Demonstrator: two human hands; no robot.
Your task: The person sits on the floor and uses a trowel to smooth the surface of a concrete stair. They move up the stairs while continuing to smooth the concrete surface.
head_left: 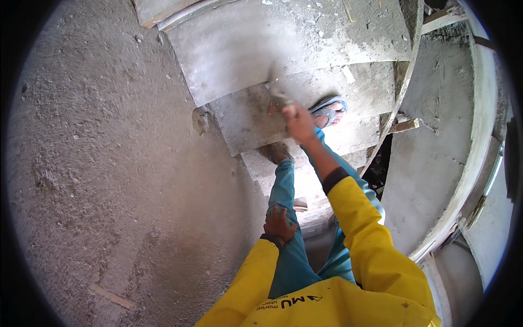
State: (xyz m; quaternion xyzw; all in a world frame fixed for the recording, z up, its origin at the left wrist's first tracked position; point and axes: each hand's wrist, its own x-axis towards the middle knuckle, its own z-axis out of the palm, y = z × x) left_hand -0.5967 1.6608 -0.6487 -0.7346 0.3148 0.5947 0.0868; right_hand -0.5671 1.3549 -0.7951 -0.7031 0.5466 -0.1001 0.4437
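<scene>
My right hand (299, 121) is closed round the pale handle of a hand tool (279, 94) over the concrete steps. The tool's far end is smeared by motion, so its exact kind is unclear. Beneath it lies a step (245, 117) with grit and small debris, and the smoother, paler step above (229, 54) is just beyond. My left hand (279, 224) rests on my left leg near the knee, fingers spread, holding nothing. A sandalled foot (329, 111) stands on the step to the right of the tool.
A rough plastered wall (120, 163) runs along the left side. On the right, a curved board (406, 82) edges the stairs, with a dark gap (378, 166) and a wood piece (404, 126) beside it. Loose rubble (321, 32) lies on the upper step.
</scene>
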